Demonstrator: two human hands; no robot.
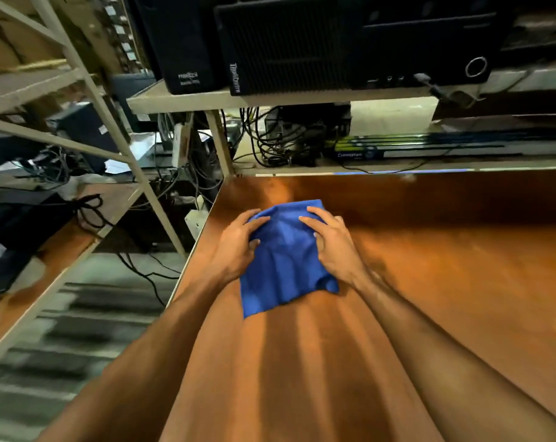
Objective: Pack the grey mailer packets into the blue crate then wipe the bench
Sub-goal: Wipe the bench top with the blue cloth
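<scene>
Two hands were on the blue cloth [286,263], one per side. The left hand [237,247] and right hand [332,250] each pinched bunched fabric at its far end between bent fingers and thumb, so both were clamped on it, not flat. The cloth lay on the bench [445,298] near the far left corner, long axis running away from the person, loose near end trailing toward the body. The bench edge sat just left of the left hand. Most of the bare top spread rightward, so the right hand was likely nearer the stretch left to wipe. No grey mailers or blue crate in view; wiping looked like the step in hand. Black computer cases [302,49] stood on the shelf [181,100] behind.
</scene>
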